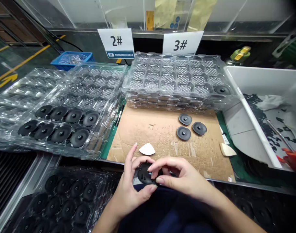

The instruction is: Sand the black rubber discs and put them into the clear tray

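My left hand (pixel 134 181) grips a round black plastic part (pixel 144 173) by its edge, just in front of the cardboard's near edge. My right hand (pixel 172 173) closes on the same part from the other side, thumb and fingertips pinching at its face. Whether those fingertips hold something smaller is hidden. Just beyond the hands lies a white wedge-shaped piece (pixel 147 149). Farther off on the cardboard sheet (pixel 130 129) rest three dark discs (pixel 183 133), each with a small raised centre.
Stacked clear trays (pixel 177 87) stand at the back, one disc in the top one. To the left, a clear tray (pixel 87 87) holds several discs. A white bin (pixel 255 129) with black scraps and an orange-handled tool is at right. Below left sits another filled tray (pixel 65 200).
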`<action>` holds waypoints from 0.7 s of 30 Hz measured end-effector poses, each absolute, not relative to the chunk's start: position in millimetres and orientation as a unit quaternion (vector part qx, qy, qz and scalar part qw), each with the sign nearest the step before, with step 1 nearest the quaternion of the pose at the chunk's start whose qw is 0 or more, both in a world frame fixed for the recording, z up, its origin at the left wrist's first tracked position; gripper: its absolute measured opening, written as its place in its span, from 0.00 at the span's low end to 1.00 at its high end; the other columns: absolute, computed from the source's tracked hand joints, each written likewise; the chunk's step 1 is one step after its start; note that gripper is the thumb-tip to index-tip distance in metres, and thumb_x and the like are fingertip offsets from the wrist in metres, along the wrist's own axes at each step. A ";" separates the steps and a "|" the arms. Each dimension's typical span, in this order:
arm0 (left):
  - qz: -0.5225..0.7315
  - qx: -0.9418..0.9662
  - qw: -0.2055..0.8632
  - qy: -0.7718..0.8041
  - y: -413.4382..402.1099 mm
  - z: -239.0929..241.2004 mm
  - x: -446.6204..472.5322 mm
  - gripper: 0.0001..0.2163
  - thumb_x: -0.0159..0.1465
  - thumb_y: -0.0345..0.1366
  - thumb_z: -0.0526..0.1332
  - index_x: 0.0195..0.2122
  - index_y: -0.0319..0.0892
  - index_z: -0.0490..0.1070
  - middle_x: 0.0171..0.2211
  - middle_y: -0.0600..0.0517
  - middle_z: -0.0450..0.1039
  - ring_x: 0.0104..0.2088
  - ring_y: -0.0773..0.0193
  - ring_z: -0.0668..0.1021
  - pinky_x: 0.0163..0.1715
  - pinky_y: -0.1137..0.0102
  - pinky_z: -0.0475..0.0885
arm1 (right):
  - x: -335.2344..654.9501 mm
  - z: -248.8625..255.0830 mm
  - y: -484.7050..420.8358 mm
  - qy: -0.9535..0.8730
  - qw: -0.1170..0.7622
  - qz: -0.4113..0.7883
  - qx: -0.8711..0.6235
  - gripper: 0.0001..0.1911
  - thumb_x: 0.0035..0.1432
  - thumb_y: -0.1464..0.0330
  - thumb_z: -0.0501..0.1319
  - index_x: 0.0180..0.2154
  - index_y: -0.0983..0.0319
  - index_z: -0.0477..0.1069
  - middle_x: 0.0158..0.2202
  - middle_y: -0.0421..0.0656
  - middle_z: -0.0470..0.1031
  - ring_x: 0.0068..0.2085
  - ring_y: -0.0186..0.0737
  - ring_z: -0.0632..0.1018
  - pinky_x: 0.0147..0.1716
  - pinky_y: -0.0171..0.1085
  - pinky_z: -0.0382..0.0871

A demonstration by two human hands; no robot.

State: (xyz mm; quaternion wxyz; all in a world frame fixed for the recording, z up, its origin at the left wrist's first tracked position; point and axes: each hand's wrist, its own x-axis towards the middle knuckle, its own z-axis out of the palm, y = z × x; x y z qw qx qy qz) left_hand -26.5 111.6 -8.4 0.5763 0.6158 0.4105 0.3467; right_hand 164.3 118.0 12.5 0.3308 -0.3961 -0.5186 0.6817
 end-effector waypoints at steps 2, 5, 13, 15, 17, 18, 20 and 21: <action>0.331 0.605 0.603 0.402 110.8 -7.1 -25.1 0.42 0.56 0.39 0.62 0.62 0.47 0.31 0.48 0.48 0.65 0.51 0.58 0.68 0.54 0.64 0.58 | 166.0 13.3 117.1 -0.501 0.326 0.705 -0.381 0.12 0.53 0.65 0.63 0.41 0.59 0.73 0.32 0.39 0.73 0.24 0.26 0.61 0.23 0.29 0.55; 0.312 0.588 0.631 0.399 107.2 -6.5 -21.5 0.42 0.56 0.44 0.61 0.62 0.48 0.31 0.48 0.48 0.64 0.49 0.59 0.69 0.54 0.64 0.57 | 169.4 13.3 114.6 -0.482 0.322 0.725 -0.371 0.12 0.52 0.66 0.64 0.41 0.59 0.73 0.31 0.38 0.72 0.24 0.26 0.60 0.24 0.29 0.54; 0.284 0.588 0.648 0.393 94.5 -1.7 -11.7 0.37 0.55 0.47 0.61 0.60 0.48 0.41 0.50 0.49 0.63 0.52 0.59 0.66 0.55 0.66 0.54 | 181.1 16.6 102.3 -0.442 0.346 0.740 -0.369 0.13 0.48 0.69 0.67 0.39 0.60 0.74 0.28 0.38 0.73 0.26 0.26 0.68 0.27 0.28 0.59; 0.278 0.595 0.647 0.387 92.7 0.6 -8.7 0.37 0.55 0.48 0.61 0.60 0.47 0.41 0.51 0.49 0.63 0.52 0.59 0.66 0.56 0.66 0.53 | 185.5 19.0 98.2 -0.435 0.351 0.743 -0.367 0.13 0.47 0.70 0.67 0.38 0.61 0.74 0.28 0.38 0.74 0.26 0.26 0.70 0.27 0.28 0.61; 0.271 0.596 0.657 0.373 91.3 3.3 -4.6 0.41 0.54 0.50 0.61 0.61 0.48 0.36 0.50 0.49 0.64 0.51 0.58 0.67 0.55 0.65 0.54 | 190.5 21.6 93.8 -0.428 0.351 0.755 -0.351 0.13 0.47 0.71 0.67 0.38 0.62 0.74 0.29 0.39 0.75 0.29 0.28 0.73 0.30 0.28 0.65; 0.265 0.595 0.666 0.364 90.6 4.5 -2.1 0.42 0.54 0.50 0.61 0.61 0.48 0.34 0.49 0.49 0.64 0.51 0.58 0.67 0.55 0.65 0.55 | 193.0 22.7 91.3 -0.423 0.352 0.762 -0.343 0.13 0.47 0.71 0.67 0.38 0.62 0.74 0.30 0.40 0.76 0.30 0.29 0.74 0.31 0.29 0.66; 0.254 0.593 0.682 0.345 88.8 6.4 3.5 0.44 0.53 0.51 0.61 0.61 0.48 0.31 0.48 0.49 0.66 0.50 0.58 0.68 0.54 0.64 0.56 | 197.7 24.1 85.3 -0.415 0.356 0.768 -0.333 0.14 0.46 0.71 0.67 0.38 0.63 0.75 0.30 0.40 0.76 0.31 0.29 0.75 0.33 0.29 0.68; 0.251 0.594 0.687 0.336 87.8 6.7 6.5 0.44 0.53 0.52 0.60 0.61 0.49 0.30 0.47 0.49 0.66 0.49 0.58 0.69 0.53 0.64 0.57 | 199.8 24.2 81.8 -0.412 0.360 0.769 -0.331 0.13 0.46 0.72 0.68 0.38 0.63 0.75 0.30 0.40 0.76 0.31 0.29 0.75 0.33 0.29 0.68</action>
